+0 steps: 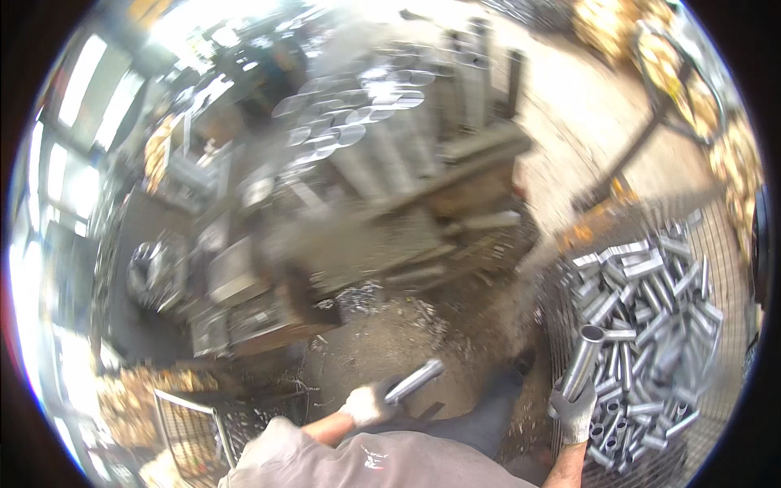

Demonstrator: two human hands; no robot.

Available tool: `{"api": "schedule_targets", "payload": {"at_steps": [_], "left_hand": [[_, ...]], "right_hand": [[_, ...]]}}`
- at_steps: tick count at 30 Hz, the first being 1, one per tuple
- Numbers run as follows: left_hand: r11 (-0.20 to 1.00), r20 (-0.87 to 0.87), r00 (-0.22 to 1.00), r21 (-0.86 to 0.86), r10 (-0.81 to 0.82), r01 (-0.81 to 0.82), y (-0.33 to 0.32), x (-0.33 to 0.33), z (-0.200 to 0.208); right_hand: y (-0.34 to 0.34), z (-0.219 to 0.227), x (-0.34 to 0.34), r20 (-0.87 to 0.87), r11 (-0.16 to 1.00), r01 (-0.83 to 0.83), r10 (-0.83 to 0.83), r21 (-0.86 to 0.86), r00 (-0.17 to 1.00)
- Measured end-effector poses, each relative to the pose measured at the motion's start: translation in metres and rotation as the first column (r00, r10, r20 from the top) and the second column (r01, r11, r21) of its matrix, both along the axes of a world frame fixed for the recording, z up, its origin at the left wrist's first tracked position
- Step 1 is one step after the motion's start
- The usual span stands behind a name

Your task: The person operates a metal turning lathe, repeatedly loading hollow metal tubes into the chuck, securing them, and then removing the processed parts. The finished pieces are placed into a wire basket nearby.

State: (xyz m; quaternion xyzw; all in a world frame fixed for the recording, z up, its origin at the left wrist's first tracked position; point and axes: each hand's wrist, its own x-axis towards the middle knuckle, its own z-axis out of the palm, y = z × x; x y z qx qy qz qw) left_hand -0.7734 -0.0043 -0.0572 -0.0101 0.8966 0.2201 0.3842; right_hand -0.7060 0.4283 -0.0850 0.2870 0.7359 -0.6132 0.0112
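My left hand [368,404], in a whitish glove, is closed around a short metal tube [415,381] in front of my body. The tube points up and to the right and is slightly blurred. At the right, my gloved right hand [574,409] grips another metal tube [582,358], tilted, its open round end uppermost. This hand is at the near left side of a wire-mesh bin [730,232]. A heap of loose cut metal tubes [651,317] fills the bin, lying in all directions.
Ahead stands a blurred machine bench [350,252] with several upright metal tubes [399,154] grouped on it. Metal shavings [362,299] litter the floor around its base. A metal-framed mesh cart [189,423] stands near left. A large hoop-shaped handle [679,81] rises beyond the bin.
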Motion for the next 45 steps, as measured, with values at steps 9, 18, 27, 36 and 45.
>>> {"api": "schedule_targets", "payload": {"at_steps": [9,18,27,36,45], "left_hand": [[0.615,-0.745,0.346,0.108,0.571,-0.781,-0.371,0.188,0.079],[0.461,-0.577,-0.074,0.717,0.813,-0.524,-0.515,0.097,0.187],[0.657,-0.575,0.319,0.679,0.753,-0.328,-0.549,-0.023,0.171],[0.691,-0.554,0.44,0.675,0.707,-0.26,-0.582,-0.021,0.192],[0.811,-0.995,0.03,-0.097,-0.097,-0.576,-0.786,-0.145,0.22]], "right_hand": [[-0.364,0.21,-0.168,-0.407,0.879,-0.472,0.455,0.064,0.792],[-0.682,0.297,-0.391,-0.314,0.543,-0.545,0.831,0.639,0.46],[-0.874,0.159,-0.542,-0.359,0.601,-0.434,0.776,0.671,0.519],[-0.909,0.284,-0.446,0.137,-0.167,-0.761,0.985,0.627,-0.103],[-0.995,0.251,-0.477,0.597,-0.518,-0.855,0.683,-0.009,-0.421]]}}
